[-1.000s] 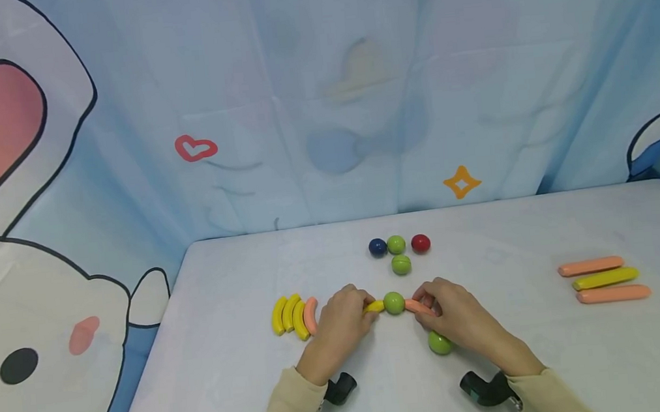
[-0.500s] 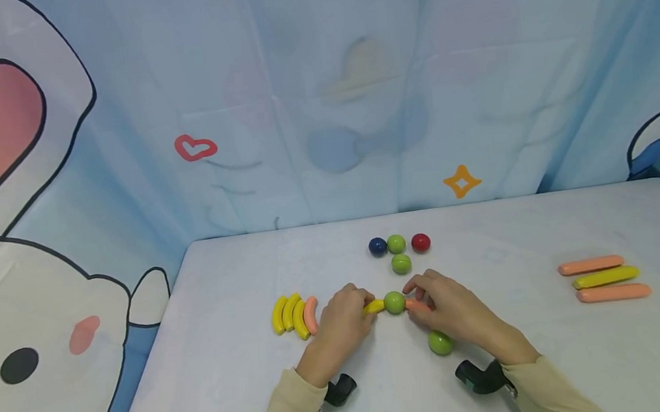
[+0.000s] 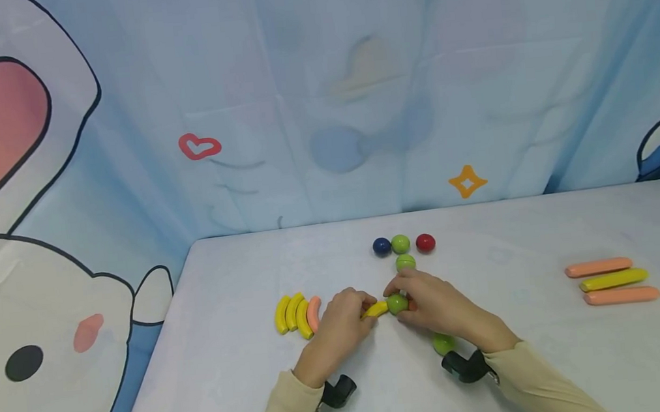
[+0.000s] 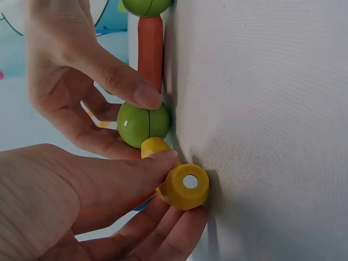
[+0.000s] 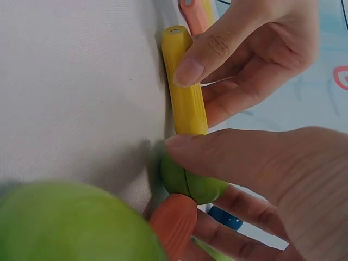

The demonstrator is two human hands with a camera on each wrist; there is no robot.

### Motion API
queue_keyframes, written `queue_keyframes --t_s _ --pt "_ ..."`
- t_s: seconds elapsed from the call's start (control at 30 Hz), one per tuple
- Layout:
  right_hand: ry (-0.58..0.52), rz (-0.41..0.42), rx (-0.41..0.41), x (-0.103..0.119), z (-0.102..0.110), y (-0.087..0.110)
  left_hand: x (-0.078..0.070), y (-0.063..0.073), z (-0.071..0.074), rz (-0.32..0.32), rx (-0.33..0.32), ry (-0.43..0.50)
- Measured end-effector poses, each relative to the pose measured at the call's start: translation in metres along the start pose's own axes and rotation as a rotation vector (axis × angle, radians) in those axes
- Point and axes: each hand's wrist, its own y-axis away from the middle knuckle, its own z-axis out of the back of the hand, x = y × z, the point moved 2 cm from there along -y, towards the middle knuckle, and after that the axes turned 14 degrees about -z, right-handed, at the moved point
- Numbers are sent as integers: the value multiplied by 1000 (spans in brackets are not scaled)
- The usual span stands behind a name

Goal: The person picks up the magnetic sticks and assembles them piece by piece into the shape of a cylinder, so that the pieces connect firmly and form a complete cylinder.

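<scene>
In the head view my left hand (image 3: 340, 323) pinches a short yellow stick (image 3: 378, 309) by its left part, between thumb and fingers. A silvery disc shows in the stick's end in the left wrist view. The stick's other end meets a green ball (image 3: 397, 303), which my right hand (image 3: 447, 304) pinches with thumb and fingers. From that ball an orange-pink stick (image 4: 150, 51) runs to a second green ball (image 4: 147, 4), partly under my right wrist in the head view. My right hand hides most of this stick there.
Left of my hands lie several curved yellow sticks (image 3: 292, 312) and a curved pink one (image 3: 314, 313). Behind them sit a blue ball (image 3: 382, 247), two green balls (image 3: 401, 243) and a red ball (image 3: 425, 243). Straight pink and yellow sticks (image 3: 613, 280) lie at the right.
My right hand has let go of the orange-pink stick and slid left onto the green ball. My left hand keeps its hold on the yellow stick. The head view has shifted slightly.
</scene>
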Motion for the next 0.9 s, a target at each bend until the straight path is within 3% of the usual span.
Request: queue_keyframes --t_s 0.17,0.57,0.9 --pt "11 -4 -15 1 0 0 -1 -1 1 13 -15 32" --pt "-13 -45 -10 -2 0 3 1 -4 -4 43 -32 3" --pt "-11 -117 -43 -11 2 11 4 -3 -6 9 -68 36"
